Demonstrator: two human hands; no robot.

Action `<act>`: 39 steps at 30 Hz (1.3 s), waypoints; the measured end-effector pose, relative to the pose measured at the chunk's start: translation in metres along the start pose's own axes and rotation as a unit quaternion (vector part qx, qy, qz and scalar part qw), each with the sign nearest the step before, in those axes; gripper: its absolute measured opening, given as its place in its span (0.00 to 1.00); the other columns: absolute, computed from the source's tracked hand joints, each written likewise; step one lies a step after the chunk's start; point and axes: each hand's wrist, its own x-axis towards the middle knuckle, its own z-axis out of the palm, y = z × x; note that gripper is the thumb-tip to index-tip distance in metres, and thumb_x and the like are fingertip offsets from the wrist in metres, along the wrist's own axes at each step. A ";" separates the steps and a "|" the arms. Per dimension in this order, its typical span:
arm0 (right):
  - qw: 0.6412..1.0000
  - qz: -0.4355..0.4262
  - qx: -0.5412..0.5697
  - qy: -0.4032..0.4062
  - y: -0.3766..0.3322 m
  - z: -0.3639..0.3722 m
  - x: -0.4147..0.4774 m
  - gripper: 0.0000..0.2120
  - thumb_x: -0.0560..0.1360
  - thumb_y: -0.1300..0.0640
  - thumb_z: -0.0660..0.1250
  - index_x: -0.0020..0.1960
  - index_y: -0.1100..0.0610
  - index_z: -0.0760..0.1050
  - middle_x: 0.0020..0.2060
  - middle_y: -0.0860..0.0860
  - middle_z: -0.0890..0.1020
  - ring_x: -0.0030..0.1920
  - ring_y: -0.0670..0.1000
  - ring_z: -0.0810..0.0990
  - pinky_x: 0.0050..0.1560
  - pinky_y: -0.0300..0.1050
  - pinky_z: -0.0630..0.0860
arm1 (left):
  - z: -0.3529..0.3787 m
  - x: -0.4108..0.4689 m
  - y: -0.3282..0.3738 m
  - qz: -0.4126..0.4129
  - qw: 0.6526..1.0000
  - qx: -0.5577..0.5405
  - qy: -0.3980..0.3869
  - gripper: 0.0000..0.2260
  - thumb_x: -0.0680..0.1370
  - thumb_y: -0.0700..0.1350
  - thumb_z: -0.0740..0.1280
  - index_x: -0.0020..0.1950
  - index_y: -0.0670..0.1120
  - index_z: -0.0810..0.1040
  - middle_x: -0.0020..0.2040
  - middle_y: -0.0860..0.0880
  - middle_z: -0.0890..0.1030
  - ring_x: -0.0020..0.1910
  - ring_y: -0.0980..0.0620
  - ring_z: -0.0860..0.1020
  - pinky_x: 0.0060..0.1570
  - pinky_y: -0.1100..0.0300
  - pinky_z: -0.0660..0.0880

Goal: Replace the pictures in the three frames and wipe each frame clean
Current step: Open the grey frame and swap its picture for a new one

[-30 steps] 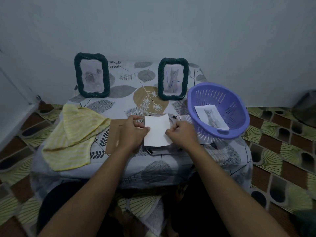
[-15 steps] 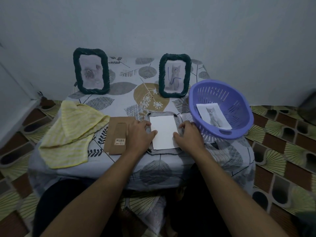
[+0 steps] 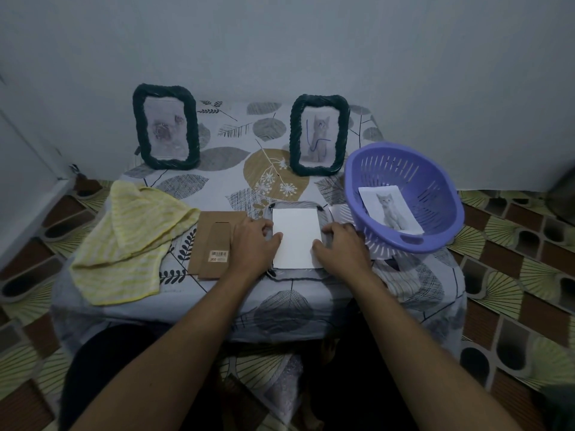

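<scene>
White paper sheet [image 3: 295,237] lies blank side up in the back of the face-down frame [image 3: 325,213], at the near middle of the counter [image 3: 236,169]. Left hand [image 3: 253,241] and right hand [image 3: 340,248] flank it. The fingers are loosely bent, tips pressing its side edges and gripping nothing. Judged light, thin and easily creased: handle by the edges only. Brown backing board [image 3: 211,244], lying just left, looks stiff: lift it by its long sides.

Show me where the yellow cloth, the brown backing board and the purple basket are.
yellow cloth [image 3: 124,237], head view, middle of the fabric.
brown backing board [image 3: 214,244], head view, on its stand flap.
purple basket [image 3: 392,169], head view, slotted back wall.
</scene>
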 end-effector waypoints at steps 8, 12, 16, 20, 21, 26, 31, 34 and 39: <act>0.999 0.002 0.032 -0.004 -0.004 0.001 0.003 0.21 0.78 0.47 0.64 0.68 0.56 0.73 0.66 0.56 0.73 0.66 0.58 0.70 0.67 0.52 0.70 | 0.002 0.001 -0.001 0.002 1.000 0.001 0.004 0.14 0.76 0.47 0.72 0.60 0.42 0.82 0.46 0.46 0.76 0.53 0.46 0.73 0.55 0.52 0.72; 0.999 0.003 0.053 -0.009 -0.005 0.002 0.000 0.21 0.78 0.49 0.65 0.67 0.56 0.73 0.65 0.57 0.73 0.65 0.58 0.72 0.67 0.52 0.70 | 0.002 0.001 -0.003 -0.007 1.000 -0.005 0.008 0.15 0.75 0.46 0.72 0.59 0.42 0.82 0.47 0.44 0.79 0.53 0.45 0.75 0.57 0.51 0.73; 0.999 -0.004 0.035 -0.011 -0.008 0.002 -0.002 0.20 0.78 0.48 0.64 0.68 0.53 0.72 0.65 0.56 0.73 0.65 0.58 0.72 0.66 0.53 0.70 | 0.001 -0.001 -0.003 -0.019 1.000 -0.005 0.007 0.14 0.75 0.46 0.71 0.58 0.42 0.82 0.48 0.43 0.78 0.57 0.43 0.75 0.57 0.51 0.73; 1.000 0.001 0.020 -0.011 -0.009 0.001 -0.003 0.20 0.78 0.47 0.64 0.68 0.53 0.72 0.66 0.56 0.73 0.65 0.58 0.71 0.66 0.53 0.70 | -0.001 -0.002 -0.002 -0.024 1.000 -0.006 0.002 0.14 0.75 0.47 0.71 0.57 0.43 0.83 0.45 0.45 0.77 0.53 0.43 0.75 0.56 0.50 0.74; 1.000 0.001 0.020 -0.010 -0.009 0.001 -0.003 0.20 0.78 0.47 0.63 0.68 0.53 0.72 0.66 0.56 0.72 0.65 0.58 0.71 0.66 0.53 0.70 | -0.002 -0.002 -0.002 -0.026 1.000 -0.007 0.000 0.14 0.75 0.47 0.71 0.57 0.43 0.82 0.45 0.45 0.77 0.53 0.43 0.75 0.56 0.50 0.74; 0.999 0.006 0.037 -0.013 -0.010 0.000 -0.004 0.21 0.78 0.46 0.64 0.68 0.53 0.71 0.67 0.55 0.71 0.66 0.58 0.72 0.66 0.53 0.70 | -0.005 -0.003 0.000 -0.024 1.000 -0.016 -0.004 0.14 0.75 0.47 0.71 0.58 0.42 0.82 0.46 0.46 0.76 0.54 0.43 0.75 0.56 0.50 0.74; 0.999 -0.013 0.018 0.024 -0.019 -0.002 -0.009 0.20 0.77 0.48 0.65 0.67 0.54 0.72 0.66 0.55 0.70 0.67 0.58 0.68 0.65 0.53 0.68 | -0.019 -0.002 0.002 -0.017 0.999 -0.029 0.006 0.13 0.76 0.46 0.70 0.58 0.42 0.82 0.52 0.44 0.79 0.50 0.47 0.77 0.53 0.54 0.74; 0.992 -0.076 0.094 0.026 -0.038 -0.001 -0.016 0.16 0.77 0.54 0.65 0.64 0.55 0.74 0.63 0.55 0.73 0.64 0.55 0.72 0.63 0.50 0.70 | -0.041 -0.004 -0.009 -0.025 0.999 -0.024 0.026 0.16 0.72 0.51 0.63 0.52 0.45 0.83 0.49 0.44 0.82 0.49 0.44 0.78 0.53 0.51 0.76; 0.954 -0.112 0.249 -0.125 -0.085 0.013 -0.035 0.16 0.80 0.60 0.62 0.67 0.53 0.74 0.60 0.49 0.77 0.54 0.51 0.79 0.43 0.35 0.73 | -0.081 0.000 -0.046 -0.168 0.984 0.065 0.000 0.26 0.66 0.60 0.60 0.59 0.49 0.78 0.57 0.42 0.79 0.57 0.38 0.76 0.58 0.44 0.75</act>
